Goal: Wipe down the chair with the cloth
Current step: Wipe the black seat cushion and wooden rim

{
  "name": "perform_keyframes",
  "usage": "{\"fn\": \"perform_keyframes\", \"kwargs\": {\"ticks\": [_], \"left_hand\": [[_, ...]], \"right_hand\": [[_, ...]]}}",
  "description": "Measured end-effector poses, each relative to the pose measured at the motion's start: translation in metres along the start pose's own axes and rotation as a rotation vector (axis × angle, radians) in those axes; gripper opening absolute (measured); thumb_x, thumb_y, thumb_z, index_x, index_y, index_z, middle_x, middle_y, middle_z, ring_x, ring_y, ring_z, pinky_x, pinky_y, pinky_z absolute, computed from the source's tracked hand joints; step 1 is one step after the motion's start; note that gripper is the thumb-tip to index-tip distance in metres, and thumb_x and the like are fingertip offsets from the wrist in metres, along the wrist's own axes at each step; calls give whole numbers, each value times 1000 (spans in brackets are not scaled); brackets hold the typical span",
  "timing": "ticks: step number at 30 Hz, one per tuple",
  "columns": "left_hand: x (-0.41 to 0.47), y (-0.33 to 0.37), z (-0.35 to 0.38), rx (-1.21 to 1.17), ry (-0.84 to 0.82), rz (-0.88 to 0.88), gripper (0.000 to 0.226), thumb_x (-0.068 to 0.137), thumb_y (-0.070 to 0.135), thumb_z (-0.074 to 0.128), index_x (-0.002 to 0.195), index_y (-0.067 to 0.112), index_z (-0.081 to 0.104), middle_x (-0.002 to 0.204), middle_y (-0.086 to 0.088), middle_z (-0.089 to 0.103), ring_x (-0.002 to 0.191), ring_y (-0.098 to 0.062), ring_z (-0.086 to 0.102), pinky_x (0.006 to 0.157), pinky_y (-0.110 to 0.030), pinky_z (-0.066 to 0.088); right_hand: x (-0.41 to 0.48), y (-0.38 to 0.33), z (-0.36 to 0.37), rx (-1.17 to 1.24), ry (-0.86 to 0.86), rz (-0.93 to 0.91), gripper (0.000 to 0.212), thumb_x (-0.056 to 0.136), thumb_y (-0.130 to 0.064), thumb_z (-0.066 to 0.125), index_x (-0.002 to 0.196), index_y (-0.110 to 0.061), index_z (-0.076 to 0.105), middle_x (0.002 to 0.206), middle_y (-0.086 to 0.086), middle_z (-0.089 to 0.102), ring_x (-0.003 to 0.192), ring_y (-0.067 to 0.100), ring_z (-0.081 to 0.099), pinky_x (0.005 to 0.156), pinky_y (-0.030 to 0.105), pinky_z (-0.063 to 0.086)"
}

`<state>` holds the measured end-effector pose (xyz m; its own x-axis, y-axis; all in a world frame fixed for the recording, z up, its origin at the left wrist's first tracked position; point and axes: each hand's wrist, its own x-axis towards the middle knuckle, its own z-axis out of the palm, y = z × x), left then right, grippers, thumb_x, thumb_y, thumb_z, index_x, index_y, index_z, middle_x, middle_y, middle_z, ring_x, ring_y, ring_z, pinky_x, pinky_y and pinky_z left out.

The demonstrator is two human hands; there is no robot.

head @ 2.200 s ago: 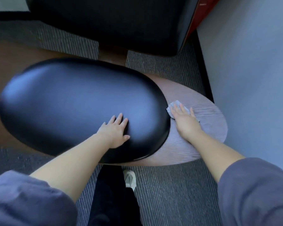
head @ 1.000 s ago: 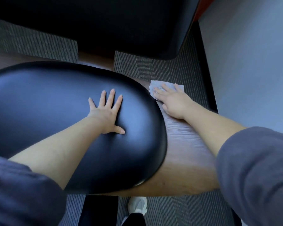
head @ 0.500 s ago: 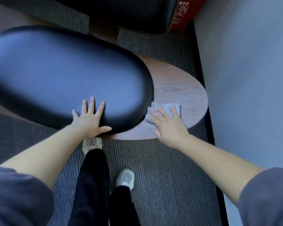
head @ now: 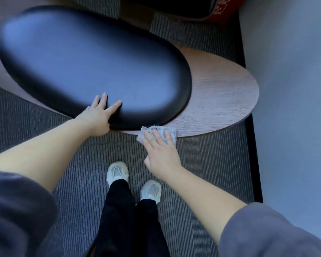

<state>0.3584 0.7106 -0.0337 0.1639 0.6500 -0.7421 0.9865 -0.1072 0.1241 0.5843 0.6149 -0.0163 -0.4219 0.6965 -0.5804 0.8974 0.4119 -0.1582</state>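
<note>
Grey carpet underfoot; right hand, fingers straight, presses cloth on the chair edge; bare wood lies rightward of them.

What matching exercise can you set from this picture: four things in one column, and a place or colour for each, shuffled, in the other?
Things
1. left hand
2. cloth
3. cushion
4. shoes

Descriptions
A. black and glossy
B. under the right hand, at the near edge of the wooden base
C. pale, on the carpet
D. resting on the cushion's near edge

Pairs: 1-D, 2-B, 3-A, 4-C
</note>
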Motion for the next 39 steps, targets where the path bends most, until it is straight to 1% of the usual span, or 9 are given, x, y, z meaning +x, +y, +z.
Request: {"fn": "perform_keyframes", "kwargs": {"ticks": [5,13,18,22,26,29,30,33,39], "left_hand": [[4,-18,4,-40,41,38,88,90,2,45,155,34,-6,162,-9,-16,150,-29,-10,120,-48,15],[5,-28,11,16,129,48,90,88,4,47,155,32,-6,162,-12,-15,150,-32,-9,118,-50,18],[3,-20,13,24,145,10,90,89,6,49,155,31,-7,162,-12,-16,149,-33,-10,118,-50,16],[1,-12,8,-15,92,-44,91,89,7,49,154,33,-8,161,-9,-19,149,-31,-14,119,-52,15],[-4,9,-2,-74,0,-118,87,91,14,49,154,29,-9,160,-14,-20,148,-34,-15,119,-53,15],[-8,35,-6,-66,-36,-94,85,93,20,49,155,28,-9,160,-17,-19,148,-37,-11,119,-53,15],[-8,45,-7,-56,-41,-58,85,93,21,49,155,28,-9,160,-17,-18,149,-37,-10,119,-52,15],[-5,82,-12,-70,-43,49,83,94,26,48,155,27,-8,161,-17,-16,149,-36,-8,120,-49,17],[19,133,-34,-104,-26,118,83,95,32,49,155,25,-9,160,-16,-18,149,-37,-9,118,-48,19]], "right_hand": [[10,-20,10,10,3,7,69,97,-29,35,157,-16,6,165,0,-1,152,23,-5,120,50,-12],[22,-43,17,-10,9,1,70,97,-31,36,157,-15,3,165,0,-3,151,23,-6,117,49,-16],[23,-45,17,-36,7,8,69,99,-32,34,157,-14,0,165,1,-5,151,23,-7,118,49,-12],[8,-18,3,-20,4,16,64,99,-30,34,157,-15,10,165,0,3,152,21,-1,119,49,-8],[-23,44,-13,-62,52,150,65,95,-31,37,156,-16,20,163,2,16,151,21,11,120,49,-3],[-32,84,-32,-120,86,260,65,92,-36,27,154,-15,28,161,2,25,150,22,18,120,50,1],[-31,92,-39,-122,62,268,64,94,-36,23,155,-15,24,162,2,21,151,22,14,120,50,-1],[-20,108,-54,-109,-11,254,61,101,-34,27,157,-17,11,165,-1,6,152,19,1,120,49,-8],[16,142,-76,-142,-73,264,60,102,-31,22,157,-20,0,165,-4,-7,151,17,-9,119,50,-10]]}}
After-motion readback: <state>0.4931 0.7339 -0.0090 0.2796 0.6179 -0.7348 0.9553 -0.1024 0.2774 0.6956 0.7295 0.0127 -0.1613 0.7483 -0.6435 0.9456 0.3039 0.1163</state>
